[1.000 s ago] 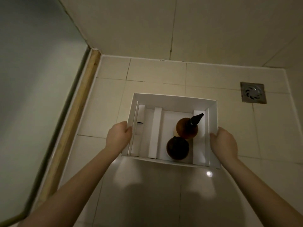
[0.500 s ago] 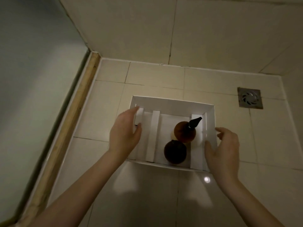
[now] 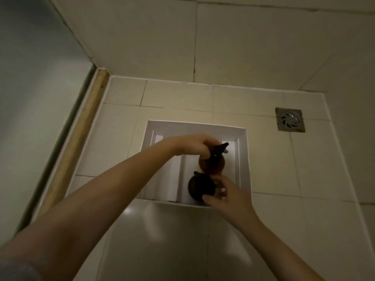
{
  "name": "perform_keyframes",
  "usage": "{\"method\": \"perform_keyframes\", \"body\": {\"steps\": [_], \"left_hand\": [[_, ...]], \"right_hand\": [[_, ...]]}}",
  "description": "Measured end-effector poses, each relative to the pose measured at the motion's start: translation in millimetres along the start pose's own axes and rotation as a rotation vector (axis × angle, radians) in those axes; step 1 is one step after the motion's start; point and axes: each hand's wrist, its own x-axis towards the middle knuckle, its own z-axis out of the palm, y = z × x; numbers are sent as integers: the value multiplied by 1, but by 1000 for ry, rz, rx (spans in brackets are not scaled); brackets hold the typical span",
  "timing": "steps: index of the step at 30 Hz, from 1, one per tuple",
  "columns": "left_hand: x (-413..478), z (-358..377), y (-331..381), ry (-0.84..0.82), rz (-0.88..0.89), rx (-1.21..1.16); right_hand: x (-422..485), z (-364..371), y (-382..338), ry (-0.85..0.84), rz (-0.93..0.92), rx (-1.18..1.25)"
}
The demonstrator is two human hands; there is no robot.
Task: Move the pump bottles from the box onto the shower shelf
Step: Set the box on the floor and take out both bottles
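Bottles: two round amber-brown plastic pump bottles, upright, touching, in right compartment of open white cardboard box (image 3: 195, 126) on beige tiled floor (image 3: 269, 159). Far bottle (image 3: 213, 166): black pump, neck gripped by left hand (image 3: 194, 147). Near bottle (image 3: 200, 186): darker; right hand (image 3: 229, 196) half-curled around it, fingers touching, grasp not closed.

2 bare forearms extend from the lower frame edge. Left hand (image 3: 194, 146) and right hand (image 3: 229, 196): no gloves, rings or wristbands visible. A grey sleeve edge (image 3: 16, 270) shows at the left upper arm.
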Motion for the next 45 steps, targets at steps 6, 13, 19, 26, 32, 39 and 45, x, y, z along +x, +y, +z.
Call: {"method": "perform_keyframes", "body": {"steps": [6,13,19,26,32,39,45], "left_hand": [[8,10,-5,-10,11,366],[7,15,-1,125,39,530],[-5,5,-9,246,-23,504],[-19,-6,-28,353,-87,370],[-13,8,-50,435,-103,267],[-11,22,-58,629,-87,154],[-40,12,-41,744,-27,-16]], "right_hand": [[19,7,-2,-11,-6,-210],[27,18,-8,39,-5,-312],[31,10,-5,37,-56,-234],[45,-3,5,72,-76,-254],[54,1,17,-14,-76,-324],[62,0,20,-45,-149,-360],[49,-25,6,-42,-261,-93]]}}
